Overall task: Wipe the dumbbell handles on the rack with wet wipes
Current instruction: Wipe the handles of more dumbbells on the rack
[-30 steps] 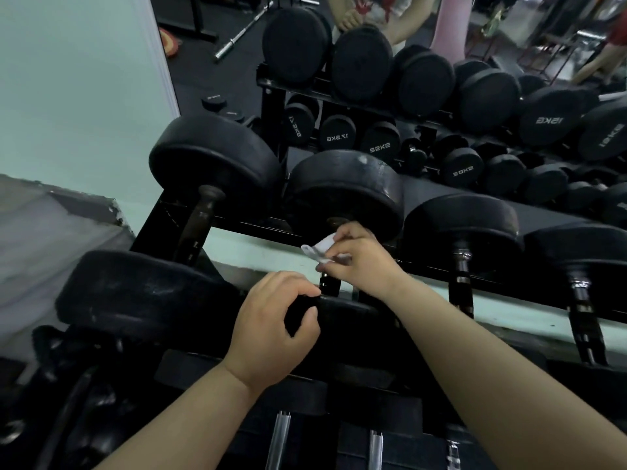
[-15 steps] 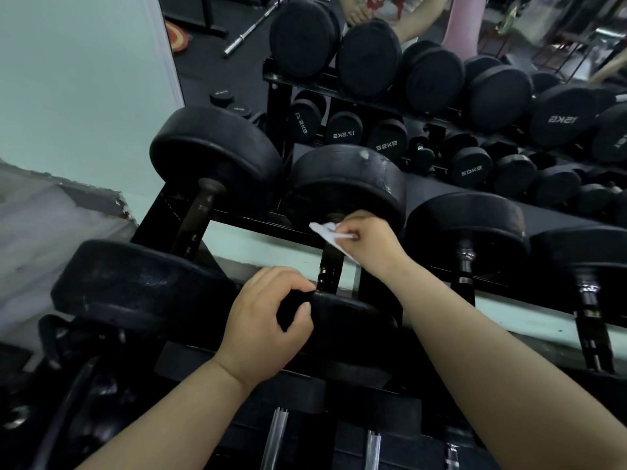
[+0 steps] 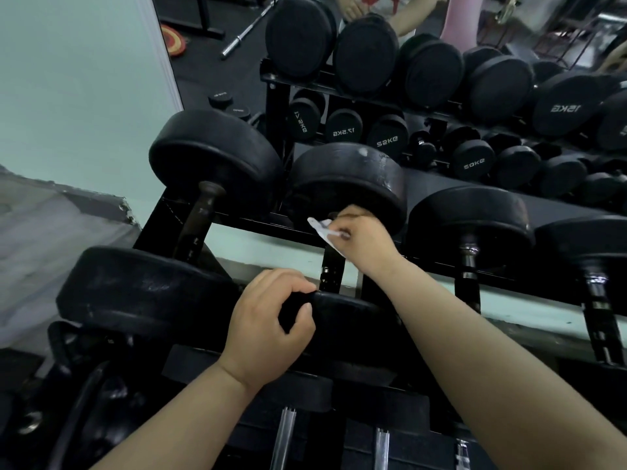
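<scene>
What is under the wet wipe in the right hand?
The second dumbbell's handle: its lower stretch shows below the right hand, which grips the wet wipe; the part beneath wipe and fingers is covered.

My left hand (image 3: pixel 268 320) and my right hand (image 3: pixel 363 239) are both bare, full and rounded, the knuckles softly padded, the fingers (image 3: pixel 281 279) short and thick. The nail on my left thumb (image 3: pixel 307 309) is plain and trimmed close. A soft crease rings my left wrist (image 3: pixel 234 371) where hand meets arm. My left forearm (image 3: pixel 176 418) and my right forearm (image 3: pixel 492 361) are bare too — broad, smooth, uncovered right to the bottom edge of the view.
</scene>
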